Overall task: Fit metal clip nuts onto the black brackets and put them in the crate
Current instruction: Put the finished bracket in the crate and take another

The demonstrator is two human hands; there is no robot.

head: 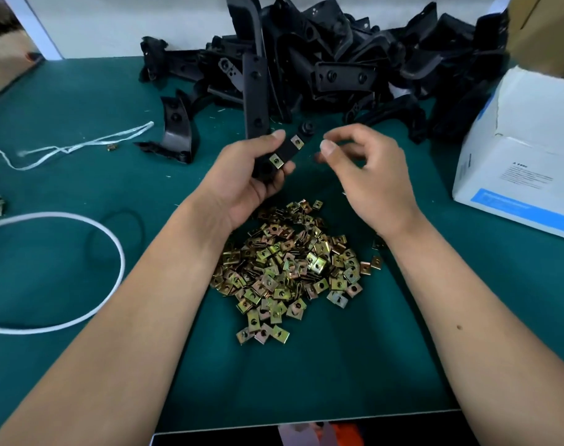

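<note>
Two clip nuts already sit on the black bracket that the left hand grips, thumb over its upper edge and fingers curled underneath, above the green table. Just to its right, apart from the bracket, the right hand has its fingers bent with thumb and forefinger drawn close — whether a nut is pinched there cannot be told. Below both hands lies a loose pile of clip nuts straight on the mat. Behind them a heap of brackets rests against the wall. At the right edge stands a white cardboard box — its contents are out of view. A white cord loops at the left.
</note>
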